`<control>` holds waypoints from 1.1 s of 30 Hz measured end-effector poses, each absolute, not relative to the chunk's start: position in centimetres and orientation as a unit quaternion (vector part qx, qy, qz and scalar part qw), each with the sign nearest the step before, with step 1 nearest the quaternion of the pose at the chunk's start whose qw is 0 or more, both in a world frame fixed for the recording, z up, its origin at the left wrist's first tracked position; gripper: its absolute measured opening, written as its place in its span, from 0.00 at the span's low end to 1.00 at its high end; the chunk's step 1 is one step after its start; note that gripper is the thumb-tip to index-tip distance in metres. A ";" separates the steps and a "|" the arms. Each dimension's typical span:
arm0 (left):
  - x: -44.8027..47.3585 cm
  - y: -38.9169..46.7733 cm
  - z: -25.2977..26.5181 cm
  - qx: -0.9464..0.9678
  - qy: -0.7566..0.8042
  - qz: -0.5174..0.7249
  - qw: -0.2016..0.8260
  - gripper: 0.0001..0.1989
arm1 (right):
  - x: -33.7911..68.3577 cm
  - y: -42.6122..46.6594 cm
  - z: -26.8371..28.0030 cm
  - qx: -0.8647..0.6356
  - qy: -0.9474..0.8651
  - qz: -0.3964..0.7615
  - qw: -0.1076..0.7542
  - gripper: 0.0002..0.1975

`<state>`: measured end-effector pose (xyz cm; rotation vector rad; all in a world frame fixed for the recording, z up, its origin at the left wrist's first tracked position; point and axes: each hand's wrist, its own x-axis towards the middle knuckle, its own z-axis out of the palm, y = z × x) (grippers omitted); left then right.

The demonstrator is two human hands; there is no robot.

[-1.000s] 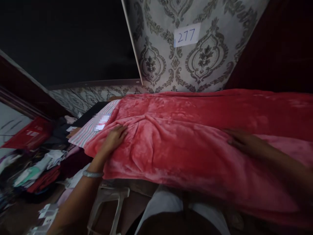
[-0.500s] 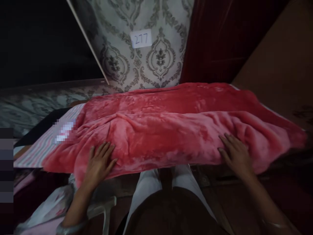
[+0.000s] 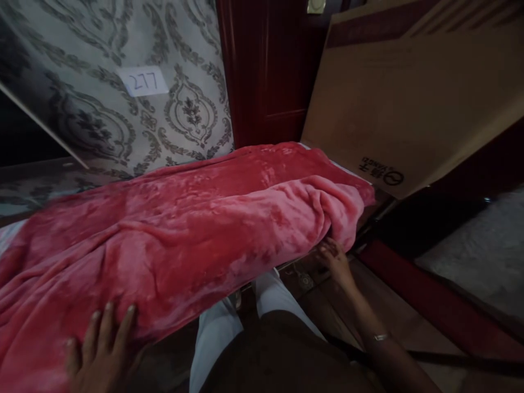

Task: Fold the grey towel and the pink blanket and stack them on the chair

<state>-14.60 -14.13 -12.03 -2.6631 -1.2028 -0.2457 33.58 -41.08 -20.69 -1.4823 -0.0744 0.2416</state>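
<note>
A red and pink plush blanket (image 3: 184,240) lies folded over itself along a raised surface, its near part forming a thick layer with creases. My left hand (image 3: 100,349) rests flat on the near left part of it, fingers spread. At the blanket's front edge near the right end, my right hand (image 3: 336,265) has its fingers curled into the bunched fabric. Some of those fingertips are hidden by the fold. A strip of pale cloth (image 3: 10,234) shows at the left end.
Behind the blanket is patterned wallpaper (image 3: 192,109) with a paper label marked 277 (image 3: 145,81). A dark red door (image 3: 270,71) stands beside it. A large cardboard box (image 3: 393,98) leans at the right. My legs (image 3: 282,297) are close to the front edge.
The view has turned right, showing more of the box. My right hand has moved from lying on top of the blanket to its front edge, where the right end is more bunched.
</note>
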 end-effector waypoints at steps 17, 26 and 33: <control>-14.0 -14.4 -11.9 -0.908 -0.395 -0.095 0.105 0.42 | 32.1 -39.7 -23.8 -0.417 0.020 0.445 0.792 0.20; -13.7 -15.2 -13.8 -0.916 -0.358 -0.135 0.118 0.41 | 31.7 -45.0 -17.4 -0.404 0.029 0.376 0.834 0.16; -14.1 -15.2 -14.6 -0.927 -0.266 -0.223 0.139 0.45 | 32.9 -43.3 -9.4 -0.371 -0.021 0.247 0.895 0.11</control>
